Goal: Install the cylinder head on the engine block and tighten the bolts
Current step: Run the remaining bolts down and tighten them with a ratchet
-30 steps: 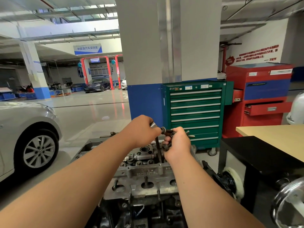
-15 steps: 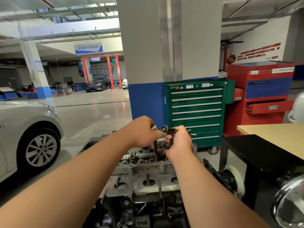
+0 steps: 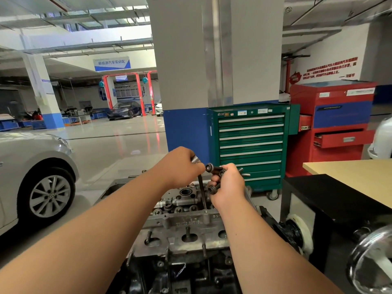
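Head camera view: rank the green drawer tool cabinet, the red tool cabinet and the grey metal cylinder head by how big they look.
1. Green drawer tool cabinet and red tool cabinet: alike, unranked.
2. Grey metal cylinder head, though it sits nearer.

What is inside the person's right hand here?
The right hand grips a bundle of dark bolts; several socket heads stick out toward the left hand, and shank tips show at the far side. Fingers cover the shanks, so the count is unclear.
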Demonstrator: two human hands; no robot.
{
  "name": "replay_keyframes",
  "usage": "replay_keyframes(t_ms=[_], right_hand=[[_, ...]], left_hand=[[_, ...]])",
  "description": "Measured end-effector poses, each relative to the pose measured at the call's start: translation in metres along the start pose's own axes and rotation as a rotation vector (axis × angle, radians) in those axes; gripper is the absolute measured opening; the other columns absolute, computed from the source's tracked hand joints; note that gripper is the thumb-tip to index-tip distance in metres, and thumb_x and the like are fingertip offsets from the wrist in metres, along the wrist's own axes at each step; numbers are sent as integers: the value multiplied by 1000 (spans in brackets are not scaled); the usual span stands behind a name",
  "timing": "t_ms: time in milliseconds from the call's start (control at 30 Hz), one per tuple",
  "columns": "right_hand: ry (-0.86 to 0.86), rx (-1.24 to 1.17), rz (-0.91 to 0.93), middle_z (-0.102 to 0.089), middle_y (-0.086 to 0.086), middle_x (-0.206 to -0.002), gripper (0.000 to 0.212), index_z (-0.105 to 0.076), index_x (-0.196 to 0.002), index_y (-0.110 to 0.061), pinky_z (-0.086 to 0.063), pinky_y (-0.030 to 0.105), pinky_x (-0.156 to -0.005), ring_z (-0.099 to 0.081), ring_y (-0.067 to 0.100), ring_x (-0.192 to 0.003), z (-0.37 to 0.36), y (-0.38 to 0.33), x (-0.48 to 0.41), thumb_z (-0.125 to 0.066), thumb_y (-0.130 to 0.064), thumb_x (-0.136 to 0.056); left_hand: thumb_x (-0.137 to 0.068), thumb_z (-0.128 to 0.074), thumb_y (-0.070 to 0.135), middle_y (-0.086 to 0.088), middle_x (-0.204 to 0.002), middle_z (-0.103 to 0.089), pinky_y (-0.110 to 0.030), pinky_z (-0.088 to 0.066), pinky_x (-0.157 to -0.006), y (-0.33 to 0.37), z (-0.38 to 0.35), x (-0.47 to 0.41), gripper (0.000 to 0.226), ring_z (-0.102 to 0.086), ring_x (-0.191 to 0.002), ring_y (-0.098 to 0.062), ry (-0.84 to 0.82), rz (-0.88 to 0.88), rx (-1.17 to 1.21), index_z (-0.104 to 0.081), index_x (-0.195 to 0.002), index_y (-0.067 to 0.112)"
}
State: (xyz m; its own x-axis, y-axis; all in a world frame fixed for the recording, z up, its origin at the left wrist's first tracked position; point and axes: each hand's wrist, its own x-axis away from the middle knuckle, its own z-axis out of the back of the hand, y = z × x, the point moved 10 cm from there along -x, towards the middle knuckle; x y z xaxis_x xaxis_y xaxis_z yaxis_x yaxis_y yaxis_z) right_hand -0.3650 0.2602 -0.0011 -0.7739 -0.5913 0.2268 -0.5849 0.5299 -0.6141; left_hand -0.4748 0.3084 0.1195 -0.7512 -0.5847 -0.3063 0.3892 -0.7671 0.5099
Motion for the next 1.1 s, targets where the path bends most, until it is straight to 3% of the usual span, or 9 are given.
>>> replay_keyframes(t_ms=[1100], right_hand=[[-13, 14, 13, -54, 1, -49, 9, -49, -80, -11, -30, 18, -34, -39, 8, -34, -2, -2, 5, -47, -15, -88]], left_hand=[[-87, -57, 26, -8, -65, -48, -30, -35, -54, 4, -5, 4, 30, -40, -54, -18, -55, -7, -9, -62, -90, -4]])
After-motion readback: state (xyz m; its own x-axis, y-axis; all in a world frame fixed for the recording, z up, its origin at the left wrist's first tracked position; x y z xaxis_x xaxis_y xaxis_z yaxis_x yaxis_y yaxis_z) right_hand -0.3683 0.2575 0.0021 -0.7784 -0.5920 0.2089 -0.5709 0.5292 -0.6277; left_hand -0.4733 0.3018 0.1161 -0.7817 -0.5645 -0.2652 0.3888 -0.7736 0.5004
